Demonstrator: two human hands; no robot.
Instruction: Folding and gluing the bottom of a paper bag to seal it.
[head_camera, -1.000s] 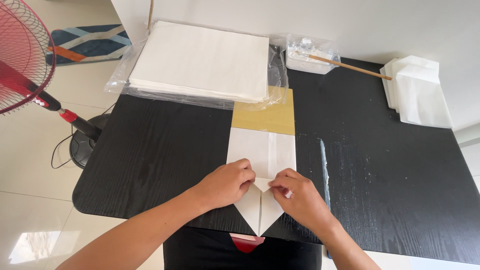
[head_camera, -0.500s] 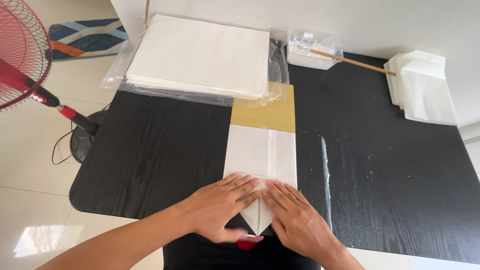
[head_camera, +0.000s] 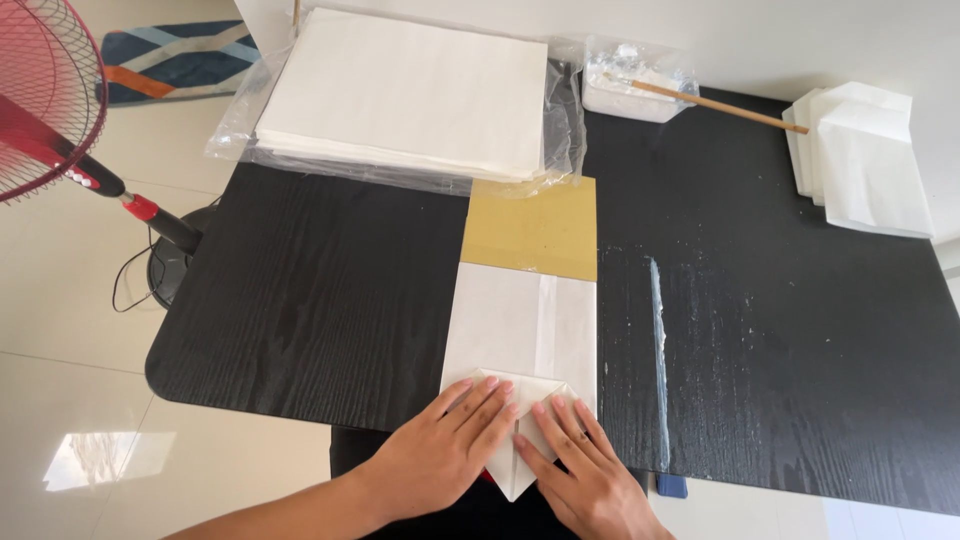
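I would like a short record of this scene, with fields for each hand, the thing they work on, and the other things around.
left hand: flat, palm down, pressing the folded near end of the white paper
right hand: flat, palm down, pressing the same fold from the other side
white paper: long folded strip, near end folded to a point
brown card: under the far end of the paper
table: black, wood grain
paper stack: white sheets on clear plastic, far edge
fan: red, left of the table

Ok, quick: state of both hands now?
Left hand: open, flat, pressing the folded white paper.
Right hand: open, flat, pressing the same paper's pointed end.
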